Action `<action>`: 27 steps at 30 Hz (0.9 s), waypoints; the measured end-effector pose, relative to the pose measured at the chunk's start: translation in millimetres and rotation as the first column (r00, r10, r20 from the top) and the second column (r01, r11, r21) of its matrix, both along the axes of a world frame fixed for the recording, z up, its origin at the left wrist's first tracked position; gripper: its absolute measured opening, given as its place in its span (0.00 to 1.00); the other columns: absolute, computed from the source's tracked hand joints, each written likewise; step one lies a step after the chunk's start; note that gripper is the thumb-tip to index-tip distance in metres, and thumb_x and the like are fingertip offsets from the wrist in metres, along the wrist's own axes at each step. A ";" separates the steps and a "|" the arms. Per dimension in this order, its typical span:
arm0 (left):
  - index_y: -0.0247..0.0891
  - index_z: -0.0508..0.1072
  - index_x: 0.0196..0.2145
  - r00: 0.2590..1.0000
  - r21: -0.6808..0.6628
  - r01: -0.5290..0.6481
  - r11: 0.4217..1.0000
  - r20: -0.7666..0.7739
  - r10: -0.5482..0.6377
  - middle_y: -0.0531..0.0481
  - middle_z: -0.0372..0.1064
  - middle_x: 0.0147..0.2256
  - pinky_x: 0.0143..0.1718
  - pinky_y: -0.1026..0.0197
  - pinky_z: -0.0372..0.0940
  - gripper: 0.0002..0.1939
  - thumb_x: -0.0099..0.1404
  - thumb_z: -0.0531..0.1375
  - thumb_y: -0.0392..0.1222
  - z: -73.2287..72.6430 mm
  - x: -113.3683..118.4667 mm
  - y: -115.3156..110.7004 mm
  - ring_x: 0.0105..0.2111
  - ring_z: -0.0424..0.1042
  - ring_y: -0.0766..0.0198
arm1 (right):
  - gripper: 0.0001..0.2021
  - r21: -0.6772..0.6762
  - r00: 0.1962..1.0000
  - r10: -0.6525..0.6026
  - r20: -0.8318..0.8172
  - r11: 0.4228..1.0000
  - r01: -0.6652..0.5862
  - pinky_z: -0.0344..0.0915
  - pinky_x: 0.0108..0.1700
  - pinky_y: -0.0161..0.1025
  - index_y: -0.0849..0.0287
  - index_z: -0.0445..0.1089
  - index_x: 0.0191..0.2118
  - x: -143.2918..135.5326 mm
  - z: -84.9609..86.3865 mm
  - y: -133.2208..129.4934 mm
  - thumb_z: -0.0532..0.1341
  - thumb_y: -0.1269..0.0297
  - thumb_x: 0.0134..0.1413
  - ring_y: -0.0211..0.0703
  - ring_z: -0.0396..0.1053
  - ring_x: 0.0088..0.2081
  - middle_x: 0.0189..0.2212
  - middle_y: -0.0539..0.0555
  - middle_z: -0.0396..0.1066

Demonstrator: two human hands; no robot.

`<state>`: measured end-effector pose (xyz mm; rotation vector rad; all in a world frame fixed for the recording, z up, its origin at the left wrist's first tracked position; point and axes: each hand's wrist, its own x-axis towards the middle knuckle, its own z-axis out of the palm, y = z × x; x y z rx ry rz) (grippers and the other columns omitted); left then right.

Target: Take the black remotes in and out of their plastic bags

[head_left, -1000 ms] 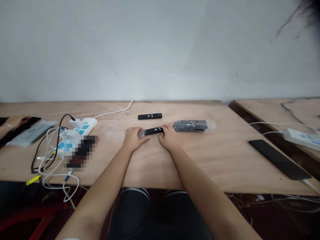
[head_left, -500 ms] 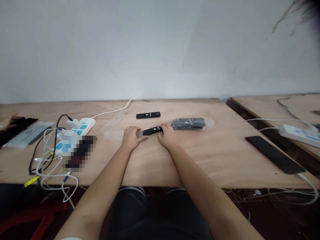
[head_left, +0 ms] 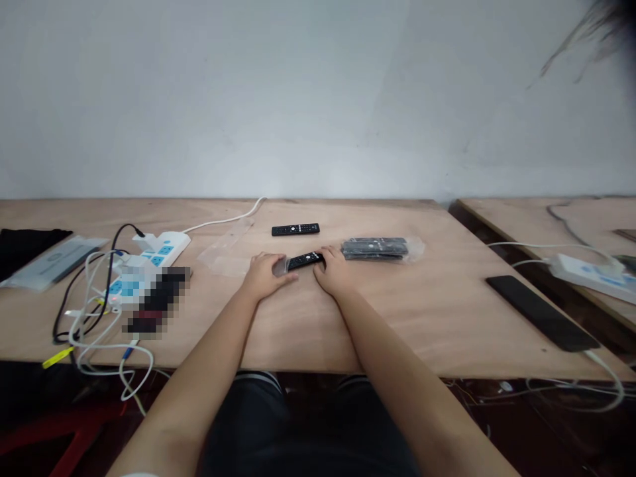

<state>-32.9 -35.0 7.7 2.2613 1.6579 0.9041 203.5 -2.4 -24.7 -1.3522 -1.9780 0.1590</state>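
Observation:
A black remote control [head_left: 304, 260] lies between my two hands, low over the tabletop, its buttons facing up. My right hand [head_left: 334, 270] closes round its right end, with the fingers bent over the tip. At the left end of the remote is a clear plastic sleeve [head_left: 281, 267]. My left hand [head_left: 264, 275] grips this sleeve, thumb stretched toward the remote. How far the sleeve covers the remote is hard to make out. Behind my hands lies a second black remote [head_left: 295, 229], unwrapped. Just right of my right hand rests a stack of plastic-wrapped remotes [head_left: 377, 248].
Flattened clear plastic sleeves [head_left: 226, 255] lie left of my left hand. Farther left are a white power strip [head_left: 166, 248], tangled cables and a pixelated dark object [head_left: 159, 301]. A black phone [head_left: 541, 313] with a white cable lies at the right edge, near a gap between tables.
The remote's left end shows slightly farther from my left thumb, and more sleeve is visible there. Another person's hand at the far left has left the view. My view shifted slightly.

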 end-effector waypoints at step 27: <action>0.41 0.82 0.44 0.995 0.117 -0.076 0.990 -0.063 0.083 0.43 0.74 0.45 0.57 0.45 0.61 0.13 0.67 0.61 0.45 -7.0 -5.2 6.0 0.51 0.69 0.49 | 0.19 0.006 1.000 0.001 -0.016 1.000 -0.001 0.60 0.67 0.56 0.61 0.73 0.54 0.9 -2.4 2.2 0.60 0.68 0.57 0.58 0.64 0.62 0.56 0.64 0.72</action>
